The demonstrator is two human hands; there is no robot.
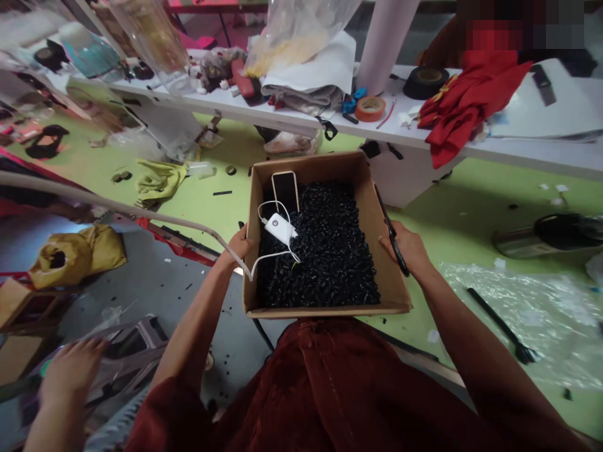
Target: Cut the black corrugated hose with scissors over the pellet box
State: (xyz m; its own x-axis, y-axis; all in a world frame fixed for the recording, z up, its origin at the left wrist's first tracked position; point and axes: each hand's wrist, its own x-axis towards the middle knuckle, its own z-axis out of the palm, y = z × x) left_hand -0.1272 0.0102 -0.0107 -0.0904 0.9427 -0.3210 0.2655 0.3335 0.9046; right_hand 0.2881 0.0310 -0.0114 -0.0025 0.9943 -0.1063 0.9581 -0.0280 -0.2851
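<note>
An open cardboard box (389,285) is held in front of my body. Many small black pieces (330,251) fill its bottom. On top of them at the left lie a white power bank (279,228) with a white cable and a phone (285,191) leaning by the back corner. My left hand (241,246) grips the box's left side, its fingers partly hidden behind the wall. My right hand (406,246) holds the right side, where a dark, narrow tool (398,251) runs along the wall under my fingers; its kind is unclear.
Behind the box stands a white shelf (504,147) with orange tape (370,108) and red cloth (471,100). Plastic sheeting (532,314) lies on the green table at right. Another person's hand (75,370) shows at lower left, near yellow bags (101,248).
</note>
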